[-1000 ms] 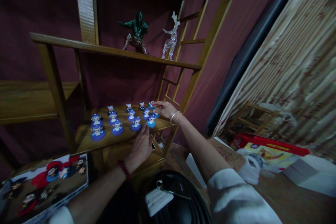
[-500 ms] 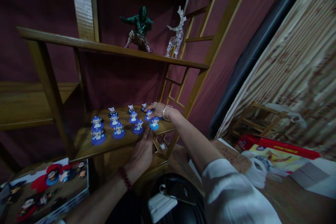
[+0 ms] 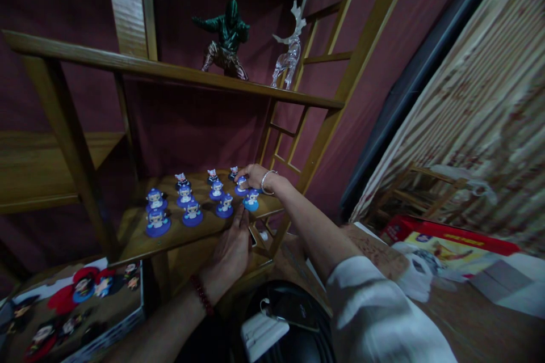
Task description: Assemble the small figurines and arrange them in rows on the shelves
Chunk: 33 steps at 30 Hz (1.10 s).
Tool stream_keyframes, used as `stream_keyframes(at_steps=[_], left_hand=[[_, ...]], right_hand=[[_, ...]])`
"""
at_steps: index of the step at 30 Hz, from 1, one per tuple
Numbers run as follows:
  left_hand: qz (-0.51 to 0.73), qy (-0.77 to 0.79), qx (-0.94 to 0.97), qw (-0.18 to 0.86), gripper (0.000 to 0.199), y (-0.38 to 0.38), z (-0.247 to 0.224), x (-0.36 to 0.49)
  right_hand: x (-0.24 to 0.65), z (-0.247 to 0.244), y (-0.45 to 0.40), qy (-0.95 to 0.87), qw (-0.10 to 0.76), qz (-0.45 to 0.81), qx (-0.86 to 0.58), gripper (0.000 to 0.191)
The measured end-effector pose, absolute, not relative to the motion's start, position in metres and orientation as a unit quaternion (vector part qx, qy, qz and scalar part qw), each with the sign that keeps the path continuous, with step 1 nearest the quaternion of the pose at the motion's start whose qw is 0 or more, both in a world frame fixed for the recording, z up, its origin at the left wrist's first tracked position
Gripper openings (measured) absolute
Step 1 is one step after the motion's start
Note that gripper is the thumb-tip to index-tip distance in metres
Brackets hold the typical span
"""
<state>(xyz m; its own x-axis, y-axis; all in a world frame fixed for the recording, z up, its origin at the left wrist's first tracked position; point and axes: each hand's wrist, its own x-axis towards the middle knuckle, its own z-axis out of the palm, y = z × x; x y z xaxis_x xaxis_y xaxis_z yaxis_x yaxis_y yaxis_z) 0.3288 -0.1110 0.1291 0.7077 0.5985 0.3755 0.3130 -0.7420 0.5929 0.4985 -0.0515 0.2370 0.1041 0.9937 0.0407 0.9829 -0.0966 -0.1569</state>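
A blue-based figurine (image 3: 241, 185) is pinched by the curled right hand (image 3: 254, 177) on a wooden shelf (image 3: 131, 238); the left hand (image 3: 229, 255) is held open at its edge.

Small figs (image 3: 241, 184) on the near shelf: smooth glossy plastic, blue bases incl. Shelf (image 3: 140, 244): varnished wood, semi-gloss, grain visible. Far up, green fig (image 3: 227, 34) has a shiny painted finish; clear deer (image 3: 290, 59) is slick, glass or acrylic, can't tell which. Metal bangle (image 3: 268, 180): polished. White sleeve (image 3: 374, 312): matt cloth. Curtain (image 3: 477, 125), far right: creased matt cloth. Red box (image 3: 447, 240): glossy printed card.
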Motion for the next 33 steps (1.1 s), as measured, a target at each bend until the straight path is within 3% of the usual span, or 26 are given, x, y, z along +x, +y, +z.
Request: stream_keyframes(at_steps=[23,27,33], left_hand=[[0.263,0.238,0.902,0.247,0.08,-0.114,0.141,0.322],[0.27,0.234,0.906,0.229,0.079,-0.113,0.138,0.321],[0.253,0.252,0.908,0.219,0.072,-0.117,0.143,0.319]], right_hand=[[0.495,0.238,-0.045,-0.678,0.056,0.045,-0.732,0.036],[0.494,0.242,-0.053,-0.666,0.101,0.074,-0.735,0.052],[0.517,0.252,-0.072,-0.607,0.215,0.049,-0.764,0.043]])
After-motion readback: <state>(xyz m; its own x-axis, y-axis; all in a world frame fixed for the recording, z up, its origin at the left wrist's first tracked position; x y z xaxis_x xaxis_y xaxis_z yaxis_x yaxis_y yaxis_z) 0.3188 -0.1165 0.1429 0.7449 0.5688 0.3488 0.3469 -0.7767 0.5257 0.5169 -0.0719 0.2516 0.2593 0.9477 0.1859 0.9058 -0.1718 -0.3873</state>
